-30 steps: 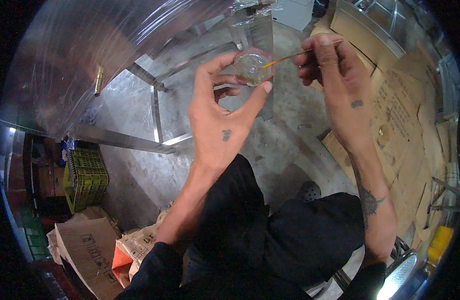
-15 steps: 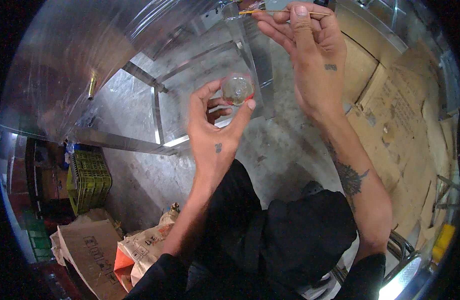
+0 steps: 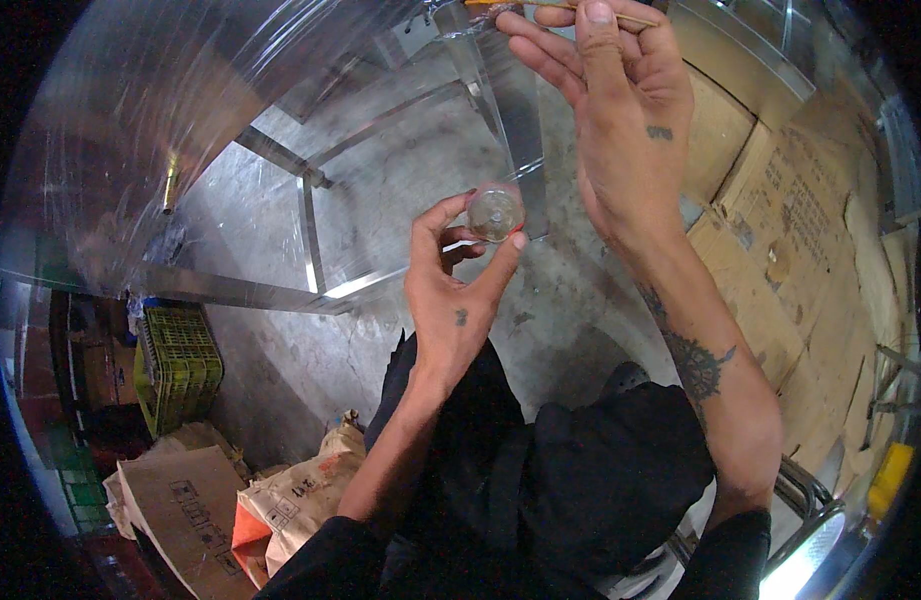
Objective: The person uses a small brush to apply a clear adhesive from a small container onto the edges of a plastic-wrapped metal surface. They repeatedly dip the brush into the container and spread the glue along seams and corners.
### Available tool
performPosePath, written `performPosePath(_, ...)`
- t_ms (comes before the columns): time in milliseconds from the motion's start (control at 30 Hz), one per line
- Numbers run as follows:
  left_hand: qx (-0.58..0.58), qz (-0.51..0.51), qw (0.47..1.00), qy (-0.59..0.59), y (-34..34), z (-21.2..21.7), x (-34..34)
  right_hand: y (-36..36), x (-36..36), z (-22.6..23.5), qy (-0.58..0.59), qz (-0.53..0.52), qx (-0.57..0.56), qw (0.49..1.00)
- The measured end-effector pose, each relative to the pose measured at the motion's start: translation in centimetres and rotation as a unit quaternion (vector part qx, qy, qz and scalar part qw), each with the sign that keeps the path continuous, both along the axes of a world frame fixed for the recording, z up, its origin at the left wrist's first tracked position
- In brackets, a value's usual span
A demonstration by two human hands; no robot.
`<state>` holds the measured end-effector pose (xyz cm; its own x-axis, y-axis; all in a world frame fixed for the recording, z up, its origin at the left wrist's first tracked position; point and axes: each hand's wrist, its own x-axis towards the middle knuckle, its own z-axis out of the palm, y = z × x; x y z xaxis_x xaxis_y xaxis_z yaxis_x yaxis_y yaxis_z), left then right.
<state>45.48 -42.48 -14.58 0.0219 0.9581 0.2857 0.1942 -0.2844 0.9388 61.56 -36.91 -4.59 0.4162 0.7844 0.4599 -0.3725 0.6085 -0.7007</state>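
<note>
1. By the left hand [image 3: 455, 295], a small transparent round piece [image 3: 496, 214] is pinched at its edge, above the concrete floor [image 3: 380, 220].
2. By the right hand [image 3: 630, 120], a thin orange-tipped stick [image 3: 525, 4] is pinched, well apart from the piece.
3. Flattened cardboard [image 3: 780, 250] is seen beyond the right forearm.

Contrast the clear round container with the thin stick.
The container is round and clear; the stick is thin and orange-brown. The container is in the left hand, mid-view; the stick is in the right hand, near the top edge. Both are hand-held.
</note>
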Motion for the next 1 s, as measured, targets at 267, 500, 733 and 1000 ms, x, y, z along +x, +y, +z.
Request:
performPosePath(267, -0.008, -0.009, 1.000, 0.011, -0.18, -0.26, -0.01, 0.30, 0.04, 0.13, -0.011, -0.011, -0.021, 1.000)
performPosePath(500, 0.006, -0.012, 1.000, 0.008, -0.28, -0.52, -0.12, 0.36, -0.06, 0.10, -0.008, -0.009, -0.020, 1.000)
performPosePath(733, -0.003, -0.015, 1.000, 0.006, -0.48, -0.27, -0.10, 0.46, 0.11, -0.15, 0.008, 0.002, -0.013, 1.000)
performPosePath(1000, -0.002, -0.015, 1.000, 0.009, -0.32, -0.31, -0.08, 0.36, 0.10, -0.04, 0.028, 0.003, -0.024, 0.999)
